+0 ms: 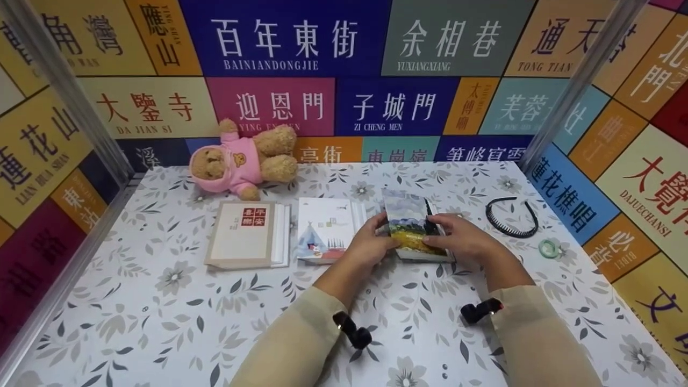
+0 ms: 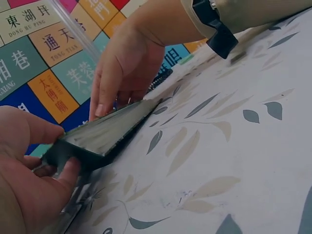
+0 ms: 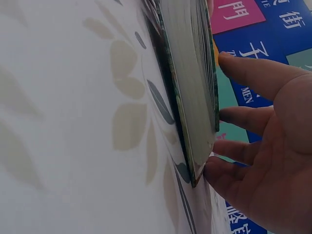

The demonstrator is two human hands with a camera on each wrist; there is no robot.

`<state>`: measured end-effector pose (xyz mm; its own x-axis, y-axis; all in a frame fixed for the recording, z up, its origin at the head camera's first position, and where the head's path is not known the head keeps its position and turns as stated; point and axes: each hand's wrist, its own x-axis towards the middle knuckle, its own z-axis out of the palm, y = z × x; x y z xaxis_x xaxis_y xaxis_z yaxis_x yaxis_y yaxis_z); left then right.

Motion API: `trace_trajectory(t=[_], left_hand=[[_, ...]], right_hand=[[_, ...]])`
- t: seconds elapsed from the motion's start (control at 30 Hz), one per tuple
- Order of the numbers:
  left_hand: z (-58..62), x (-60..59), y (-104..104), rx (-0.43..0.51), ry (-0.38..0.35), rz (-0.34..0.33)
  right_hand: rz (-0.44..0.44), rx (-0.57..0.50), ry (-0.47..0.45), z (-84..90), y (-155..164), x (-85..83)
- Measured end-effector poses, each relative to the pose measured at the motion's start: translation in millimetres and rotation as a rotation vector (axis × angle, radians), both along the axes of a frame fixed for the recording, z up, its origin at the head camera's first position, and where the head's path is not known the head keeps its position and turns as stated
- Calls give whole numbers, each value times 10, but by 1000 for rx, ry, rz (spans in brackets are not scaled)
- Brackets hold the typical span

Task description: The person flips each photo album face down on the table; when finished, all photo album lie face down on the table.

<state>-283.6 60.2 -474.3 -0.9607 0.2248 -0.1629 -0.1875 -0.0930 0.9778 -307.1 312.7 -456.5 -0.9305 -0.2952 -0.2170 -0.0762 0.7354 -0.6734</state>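
A small thick book (image 1: 411, 223) with a painted landscape on its cover, yellow field below and cloudy sky above, is tilted with its left side off the table. My left hand (image 1: 373, 236) grips it by the spine; in the left wrist view the dark spine (image 2: 83, 155) lies between thumb and fingers. At the opposite side is my right hand (image 1: 462, 236), its fingers fairly straight against the cover and page edges. The right wrist view shows the pages (image 3: 190, 83) end-on, with the right hand's fingertips (image 3: 217, 168) touching the book's corner.
Left of the painted book lie a white book (image 1: 322, 228) with a tent picture and a beige book (image 1: 242, 236) with red squares. Behind them rests a teddy bear (image 1: 244, 161) in pink. A black headband (image 1: 513, 232) and green ring (image 1: 549, 248) are at the right.
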Motion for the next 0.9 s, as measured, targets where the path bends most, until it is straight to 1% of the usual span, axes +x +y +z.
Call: trace_trajectory(t=[0.07,0.13,0.2,0.3,0.37,0.43,0.53,0.6,0.67,0.73,0.9], left_hand=[[27,-3,-11,61,-15,2],[55,-6,-26,107,-29,4],[79,-7,-42,136,-39,13],[95,-11,-65,150,-50,31],[92,-15,-78,161,-73,41],[85,-27,-88,187,-89,35],[84,-32,-96,237,-125,13],[98,-26,-96,258,-138,1],[118,-14,-90,257,-132,0],[133,-5,-75,236,-108,17],[173,7,-24,190,-3,70]], right_hand=[[-15,-38,-17,18,-39,15],[-33,-100,-57,28,-90,31],[-52,-139,-91,37,-140,48],[-60,-175,-124,51,-222,69],[-63,-169,-118,66,-271,83],[-74,-163,-103,89,-317,102],[-86,-129,-39,133,-373,127],[-94,-131,-7,169,-410,149],[-96,-164,11,194,-448,170],[-97,-200,15,212,-485,194],[-90,-274,45,249,-543,265]])
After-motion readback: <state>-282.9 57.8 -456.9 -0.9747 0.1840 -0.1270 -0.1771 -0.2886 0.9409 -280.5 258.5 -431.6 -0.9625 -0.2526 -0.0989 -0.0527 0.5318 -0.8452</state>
